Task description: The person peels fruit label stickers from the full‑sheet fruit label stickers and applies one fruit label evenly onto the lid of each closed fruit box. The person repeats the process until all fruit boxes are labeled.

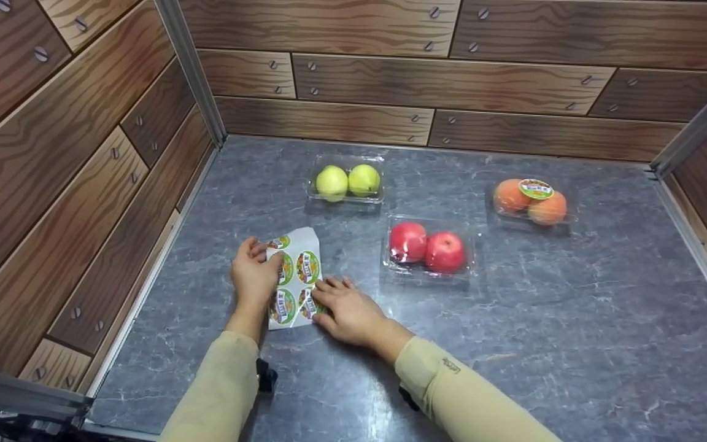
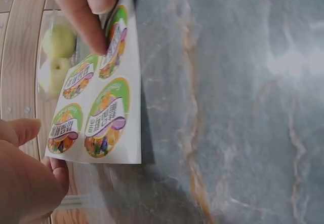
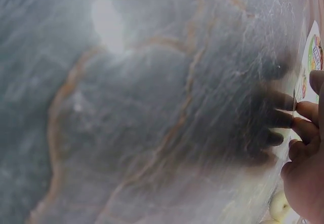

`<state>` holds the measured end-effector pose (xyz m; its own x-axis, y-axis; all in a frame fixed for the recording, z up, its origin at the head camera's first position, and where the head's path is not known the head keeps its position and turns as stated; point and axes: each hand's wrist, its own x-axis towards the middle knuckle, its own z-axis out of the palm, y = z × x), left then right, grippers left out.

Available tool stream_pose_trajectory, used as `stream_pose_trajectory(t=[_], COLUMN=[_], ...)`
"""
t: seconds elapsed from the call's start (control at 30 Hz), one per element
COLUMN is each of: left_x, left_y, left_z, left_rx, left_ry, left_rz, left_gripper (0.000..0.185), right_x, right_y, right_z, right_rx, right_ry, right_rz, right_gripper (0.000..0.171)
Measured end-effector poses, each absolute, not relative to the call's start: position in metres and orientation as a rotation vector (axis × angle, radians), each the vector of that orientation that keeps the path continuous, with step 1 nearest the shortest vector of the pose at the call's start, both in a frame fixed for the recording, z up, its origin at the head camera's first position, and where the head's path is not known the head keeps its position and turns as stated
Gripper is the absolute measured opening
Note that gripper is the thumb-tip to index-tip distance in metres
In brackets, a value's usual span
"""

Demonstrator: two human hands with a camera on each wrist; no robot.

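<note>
clear trays (image 1: 345, 197) of green, red (image 1: 427, 247), orange fruit (image 1: 529, 201) on stone

Open counter to the right and front; three fruit packs crowd the middle and back.

The green apple pack (image 1: 346, 182) sits behind the sticker sheet (image 1: 295, 276), and the red apple pack (image 1: 427, 248) lies just right of the right hand (image 1: 347, 313). The peach pack (image 1: 531, 201) stands well apart. Wood-grain walls (image 1: 71, 202) close the left, back and right.
</note>
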<state>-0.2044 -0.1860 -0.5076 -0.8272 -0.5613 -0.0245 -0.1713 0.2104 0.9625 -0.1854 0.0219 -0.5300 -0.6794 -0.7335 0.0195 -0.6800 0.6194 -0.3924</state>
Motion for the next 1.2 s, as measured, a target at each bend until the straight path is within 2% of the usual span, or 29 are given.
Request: stream_pose_trajectory(t=[0.17,0.4,0.8,1.2], left_x=[-0.204,-0.204,-0.202,-0.199], left_y=[-0.186,-0.184,-0.181,-0.172], left_z=[-0.506,-0.506,-0.503,-0.484], left_rx=[0.792,0.804,0.681,0.548], left_ry=[-2.132,-2.136,-2.154,-2.260], left_rz=[-1.732,-1.792,-1.728,-1.604], left_gripper=[0.071,0.041,0.016,0.016], right_x=[-0.184,-0.184,-0.183,-0.184], right_y=[0.023,0.024,0.026,0.035], right_z=[-0.530,-0.530,-0.529,-0.520], right_rx=[-1.175,-1.165,-1.162,-1.076], right_ry=[2.694,2.690,2.692,2.731], right_rz=[-0.584,-0.574,-0.601,-0.831], right_gripper=[0.055,0.056,0.055,0.052])
